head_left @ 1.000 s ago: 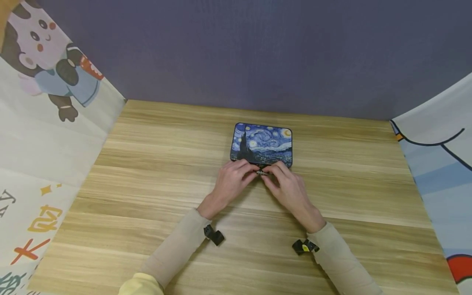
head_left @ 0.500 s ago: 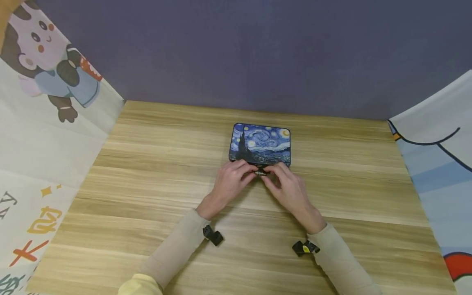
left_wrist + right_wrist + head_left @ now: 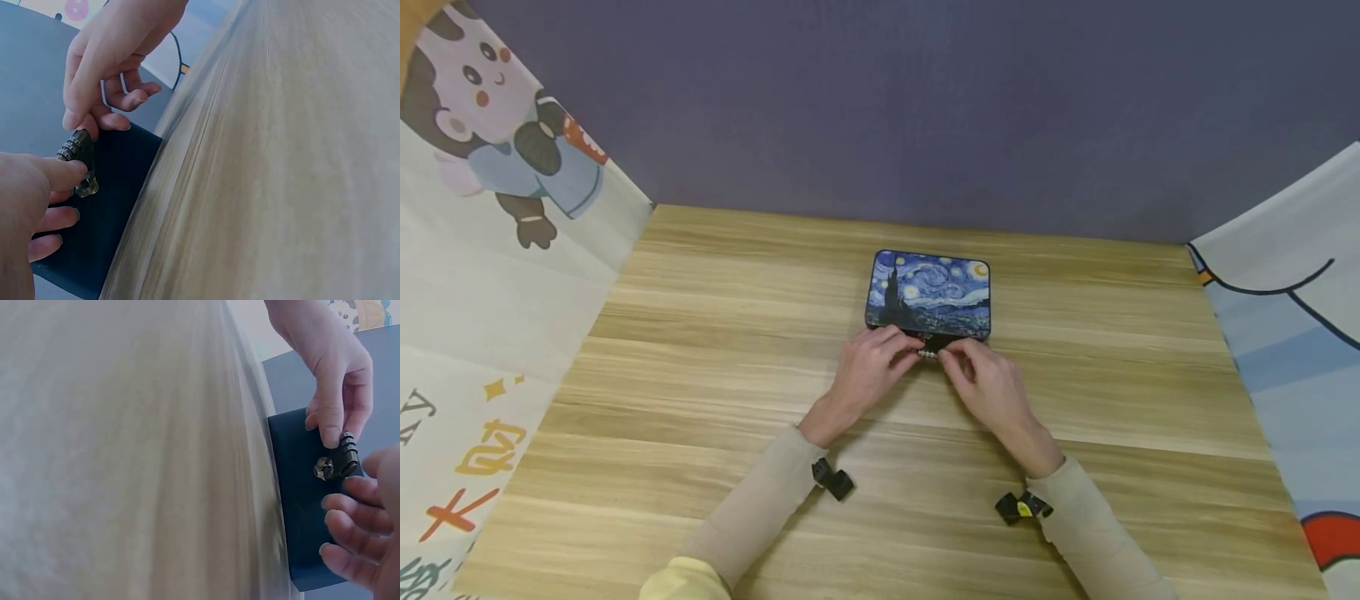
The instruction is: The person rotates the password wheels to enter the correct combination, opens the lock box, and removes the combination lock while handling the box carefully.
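A small box (image 3: 929,292) with a Starry Night print on its lid lies on the table, its dark blue front (image 3: 119,181) facing me. At the front clasp (image 3: 323,468) hangs a small combination padlock (image 3: 74,147) with ridged number dials. My left hand (image 3: 865,371) pinches one end of the padlock between thumb and index finger, the other fingers against the box front. My right hand (image 3: 992,392) has thumb and index fingertips at the padlock's other end; its remaining fingers curl loosely. Fingertips partly cover the lock, and its digits are too small to read.
The wood-grain table (image 3: 737,333) extends on both sides of the box. A dark blue-grey partition (image 3: 925,117) stands behind it. Printed cloths hang at the left (image 3: 490,292) and right (image 3: 1277,333). Each sleeve carries a black wrist camera.
My right fingertips have shifted slightly right, from over the padlock to its right end, so more of the dials shows. My left hand stays on the lock. The box has barely moved.
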